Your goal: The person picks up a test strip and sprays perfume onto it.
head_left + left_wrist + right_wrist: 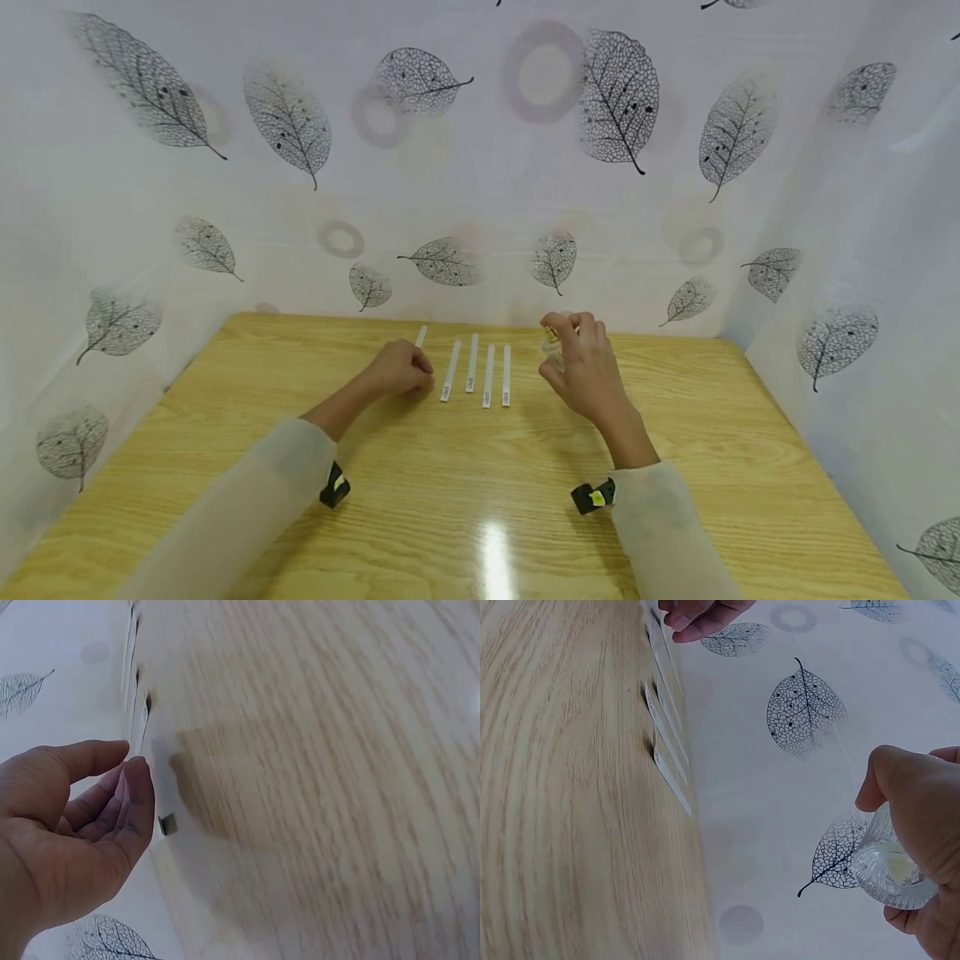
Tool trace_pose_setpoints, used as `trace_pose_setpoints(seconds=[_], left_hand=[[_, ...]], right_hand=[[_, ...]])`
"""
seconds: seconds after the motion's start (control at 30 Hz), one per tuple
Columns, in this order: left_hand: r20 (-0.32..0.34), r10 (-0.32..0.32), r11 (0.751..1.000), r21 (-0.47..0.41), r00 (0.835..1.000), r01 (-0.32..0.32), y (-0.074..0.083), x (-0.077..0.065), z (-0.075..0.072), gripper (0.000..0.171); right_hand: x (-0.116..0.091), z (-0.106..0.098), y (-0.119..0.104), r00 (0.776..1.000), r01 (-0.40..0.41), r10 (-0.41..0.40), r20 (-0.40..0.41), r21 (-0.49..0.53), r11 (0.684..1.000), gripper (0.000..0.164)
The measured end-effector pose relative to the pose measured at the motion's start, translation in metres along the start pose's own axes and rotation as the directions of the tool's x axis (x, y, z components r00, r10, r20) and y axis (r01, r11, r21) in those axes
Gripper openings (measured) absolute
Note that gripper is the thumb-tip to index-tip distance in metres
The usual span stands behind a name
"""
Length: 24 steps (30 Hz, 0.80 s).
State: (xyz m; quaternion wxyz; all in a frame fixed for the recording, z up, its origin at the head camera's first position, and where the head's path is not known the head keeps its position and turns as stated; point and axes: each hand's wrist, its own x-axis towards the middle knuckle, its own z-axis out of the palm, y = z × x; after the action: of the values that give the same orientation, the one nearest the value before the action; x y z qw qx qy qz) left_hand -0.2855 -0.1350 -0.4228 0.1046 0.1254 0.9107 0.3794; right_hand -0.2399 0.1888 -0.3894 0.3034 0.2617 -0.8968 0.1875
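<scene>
A clear, ribbed glass perfume bottle [874, 866] is gripped in my right hand [588, 371], its base showing in the right wrist view. In the head view its gold-coloured top [551, 333] peeks out under the index finger. The bottle is held off the table. My left hand [399, 367] hovers low over the leftmost white paper strip [421, 336], fingers loosely bent and nothing seen between them. That hand hides most of this strip. To its right lie several more white strips [488, 377], side by side, with small dark print at their near ends.
The wooden table [420, 500] ends at the back against a pale curtain [480, 192] with a dark leaf print, which also encloses both sides. A black wrist camera [592, 497] is strapped below the right sleeve, another [334, 486] below the left.
</scene>
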Motion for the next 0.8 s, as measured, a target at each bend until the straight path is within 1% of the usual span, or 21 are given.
trace_pose_setpoints(seconds=[0.07, 0.2, 0.33, 0.47, 0.63, 0.8], left_hand=[[0.019, 0.004, 1.0, -0.008, 1.0, -0.004, 0.003, -0.001, 0.004, 0.012], [0.033, 0.004, 1.0, 0.003, 0.999, -0.004, 0.008, -0.004, 0.011, 0.014], [0.021, -0.013, 1.0, -0.014, 1.0, 0.013, 0.013, -0.006, 0.018, 0.012], [-0.015, -0.063, 0.997, -0.042, 0.998, 0.063, 0.016, -0.007, 0.025, 0.012], [-0.066, -0.143, 0.989, -0.053, 0.988, 0.139, 0.02, -0.007, 0.031, 0.013], [-0.07, -0.196, 0.98, -0.058, 0.978, 0.192, 0.024, -0.007, 0.031, 0.016]], right_hand=[[0.0, 0.0, 0.0, 1.0, -0.001, 0.001, 0.002, 0.001, 1.0, 0.056], [-0.001, 0.0, 0.0, 1.0, -0.006, 0.006, 0.007, 0.003, 1.0, 0.056], [-0.001, 0.0, 0.0, 1.0, -0.007, 0.007, 0.008, 0.0, 1.0, 0.055], [0.0, 0.0, 0.0, 1.0, -0.002, 0.002, 0.005, 0.001, 1.0, 0.056], [0.0, 0.0, 0.0, 1.0, -0.008, 0.008, 0.012, 0.001, 1.0, 0.057], [0.0, 0.0, 0.0, 1.0, -0.012, 0.012, 0.021, -0.003, 1.0, 0.059]])
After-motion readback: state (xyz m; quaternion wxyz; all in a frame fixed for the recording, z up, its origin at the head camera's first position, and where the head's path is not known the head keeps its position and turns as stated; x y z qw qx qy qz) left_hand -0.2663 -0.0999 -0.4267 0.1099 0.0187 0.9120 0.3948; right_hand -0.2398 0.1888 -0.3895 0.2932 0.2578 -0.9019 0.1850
